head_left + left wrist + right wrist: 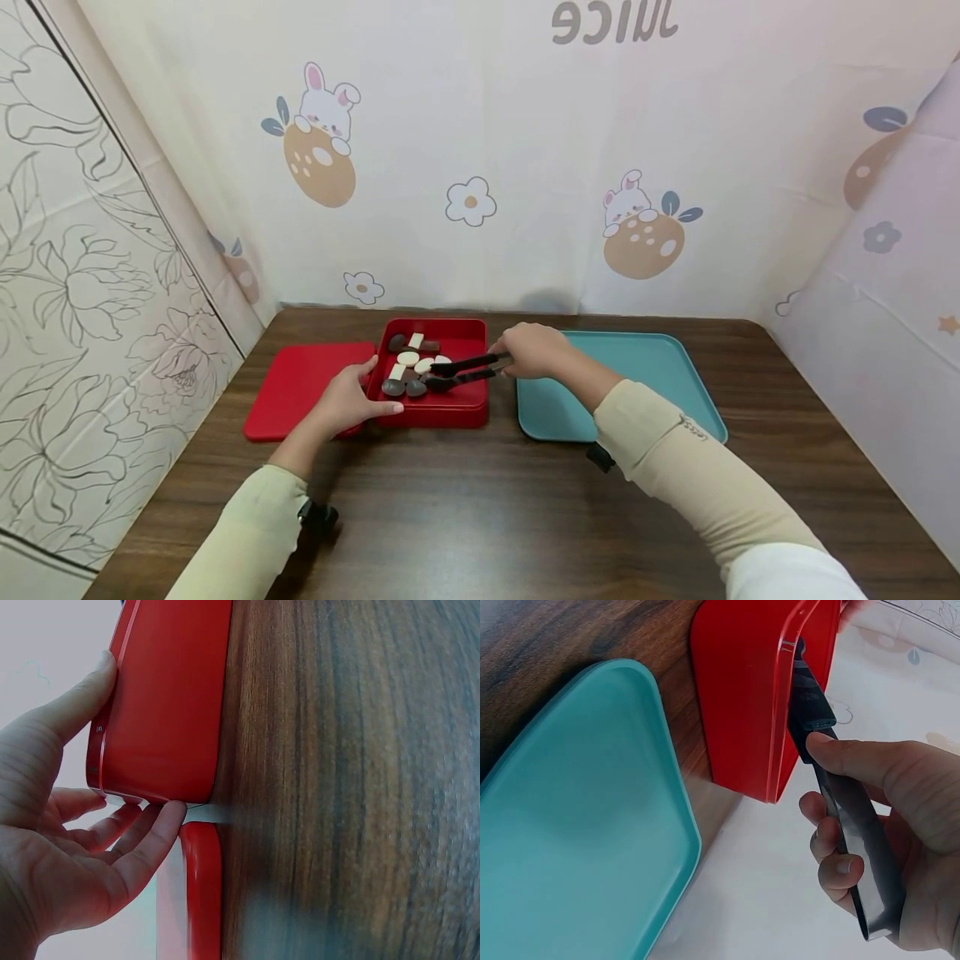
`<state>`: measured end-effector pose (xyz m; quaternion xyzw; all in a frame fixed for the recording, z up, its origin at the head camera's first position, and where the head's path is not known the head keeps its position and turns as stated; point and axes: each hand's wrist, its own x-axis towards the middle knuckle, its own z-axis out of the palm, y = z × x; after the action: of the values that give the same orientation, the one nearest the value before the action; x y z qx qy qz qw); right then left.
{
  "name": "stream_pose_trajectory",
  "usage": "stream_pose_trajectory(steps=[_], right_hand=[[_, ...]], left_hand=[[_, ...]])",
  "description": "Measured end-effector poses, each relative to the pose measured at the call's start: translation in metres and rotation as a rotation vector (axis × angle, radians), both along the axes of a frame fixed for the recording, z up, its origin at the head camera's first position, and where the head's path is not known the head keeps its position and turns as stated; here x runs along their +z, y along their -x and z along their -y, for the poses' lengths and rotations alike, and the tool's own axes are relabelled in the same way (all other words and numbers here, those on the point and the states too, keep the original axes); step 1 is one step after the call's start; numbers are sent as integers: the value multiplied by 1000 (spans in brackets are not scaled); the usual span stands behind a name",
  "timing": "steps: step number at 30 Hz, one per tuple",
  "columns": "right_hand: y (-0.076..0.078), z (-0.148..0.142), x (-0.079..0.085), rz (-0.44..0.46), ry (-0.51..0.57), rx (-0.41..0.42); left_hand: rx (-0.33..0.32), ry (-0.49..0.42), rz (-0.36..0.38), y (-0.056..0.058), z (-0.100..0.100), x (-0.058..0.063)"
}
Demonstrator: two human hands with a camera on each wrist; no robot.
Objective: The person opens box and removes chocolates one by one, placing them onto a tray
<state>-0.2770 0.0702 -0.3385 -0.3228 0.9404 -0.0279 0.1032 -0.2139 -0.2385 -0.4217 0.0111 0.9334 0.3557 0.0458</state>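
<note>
A red box (471, 333) stands at the back of the table with brown and white chocolate-like pieces (407, 358), oval and bar-shaped, in its left half. My left hand (347, 402) grips the box's front left corner, thumb on the front wall and fingers along the left side. In my right hand (534, 350) is a pair of black-tipped metal tongs (468, 362), reaching over the box's right rim. The tong tips are spread slightly among the pieces near the middle; whether they touch one I cannot tell. In the right wrist view the box wall hides the tips.
A flat red lid (296, 392) lies left of the box, close beside it. To the right is a teal tray (637, 367), with my right forearm above it. Dark wood tabletop (465, 508) lies in front, and a patterned curtain (480, 150) hangs behind the table.
</note>
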Motion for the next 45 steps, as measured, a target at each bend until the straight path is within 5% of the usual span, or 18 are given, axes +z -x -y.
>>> stream_pose_trajectory(steps=[45], right_hand=[[-13,-61,14,-85,199,16]], left_hand=[[0,-16,4,-2,-1,0]])
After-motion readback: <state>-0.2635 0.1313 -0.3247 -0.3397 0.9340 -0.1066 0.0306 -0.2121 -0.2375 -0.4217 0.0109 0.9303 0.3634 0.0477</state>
